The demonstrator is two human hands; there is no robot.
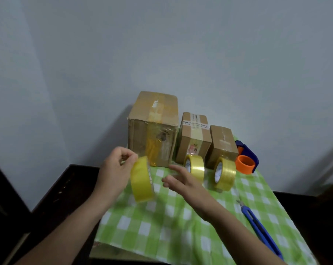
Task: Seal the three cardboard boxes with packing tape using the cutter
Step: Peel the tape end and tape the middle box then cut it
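Three cardboard boxes stand in a row at the back of the green checked cloth (161, 222): a large box (152, 129), a medium box (194, 138) and a small box (223, 146). My left hand (116, 169) pinches a yellow tape roll (142, 180) at its top edge and holds it above the cloth. My right hand (179, 180) hovers just right of that roll with its fingers spread, holding nothing that I can make out. Two more tape rolls (195, 167) (224, 173) stand on edge in front of the smaller boxes. A blue cutter (259, 228) lies on the cloth at the right.
An orange and blue tape dispenser (246, 159) sits right of the small box. The cloth covers a light table between dark furniture (62, 192) on the left and right. A plain wall rises behind the boxes.
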